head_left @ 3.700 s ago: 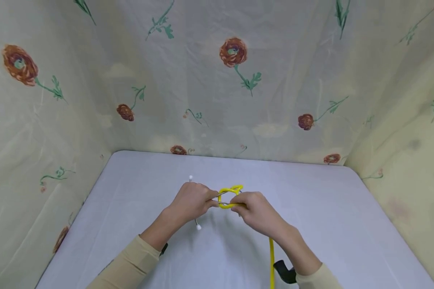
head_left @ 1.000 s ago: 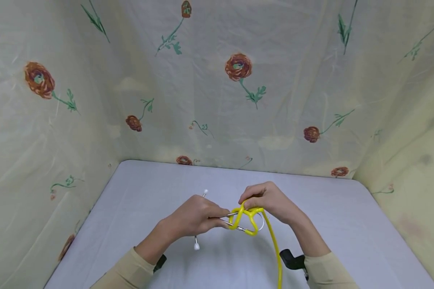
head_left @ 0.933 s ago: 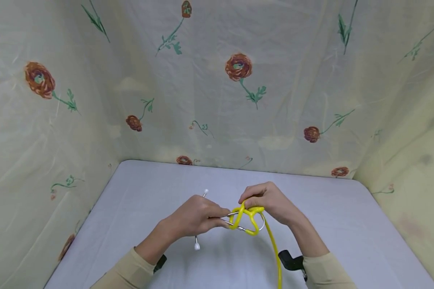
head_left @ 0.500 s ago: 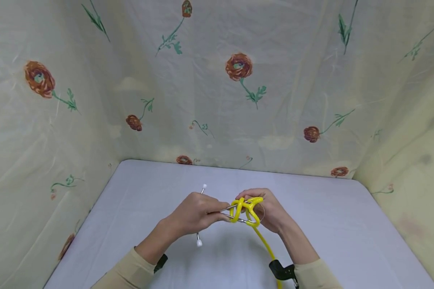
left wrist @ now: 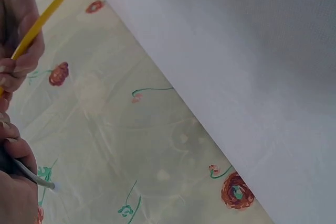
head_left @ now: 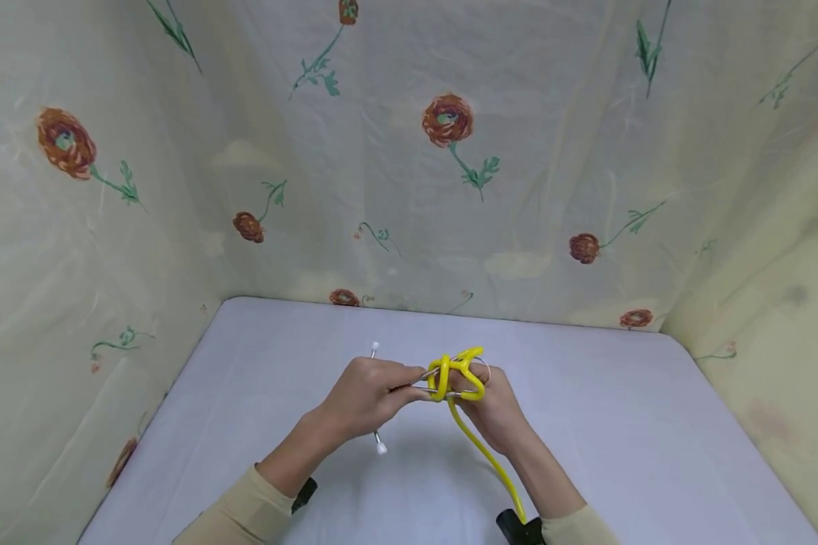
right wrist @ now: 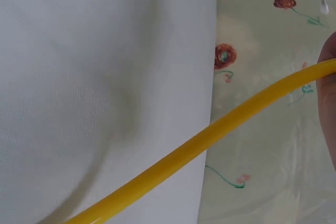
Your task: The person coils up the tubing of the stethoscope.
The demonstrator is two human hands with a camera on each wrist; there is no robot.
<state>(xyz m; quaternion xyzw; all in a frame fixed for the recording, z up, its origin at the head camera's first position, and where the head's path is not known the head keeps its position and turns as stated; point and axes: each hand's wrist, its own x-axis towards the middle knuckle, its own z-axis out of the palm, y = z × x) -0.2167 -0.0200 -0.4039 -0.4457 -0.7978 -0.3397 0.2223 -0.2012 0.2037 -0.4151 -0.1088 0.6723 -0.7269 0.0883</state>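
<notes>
My left hand [head_left: 375,390] grips the metal ear tubes of a stethoscope above the table. The white ear tips [head_left: 381,448] stick out above and below this hand. Yellow tubing [head_left: 443,378] loops round the ear tubes between both hands, beside its forked part. My right hand [head_left: 497,416] is behind and below the loops, its fingers partly hidden by them. In the left wrist view, that hand's fingers [left wrist: 29,59] curl at the yellow tube. A long tail of tube [head_left: 480,446] hangs from the loops toward my right wrist. The chest piece is out of view.
Under the hands lies a table with a white cover [head_left: 300,333]. Flower-printed curtains [head_left: 382,189] enclose its back and sides. Black wrist-camera mounts [head_left: 518,527] sit near the sleeves, the right one overlapping the tube's tail.
My right hand has gone from pinching the loops' top to behind and below them. The tail of tube now leaves from the loops' underside, farther left. My left hand keeps its grip, shifted slightly up.
</notes>
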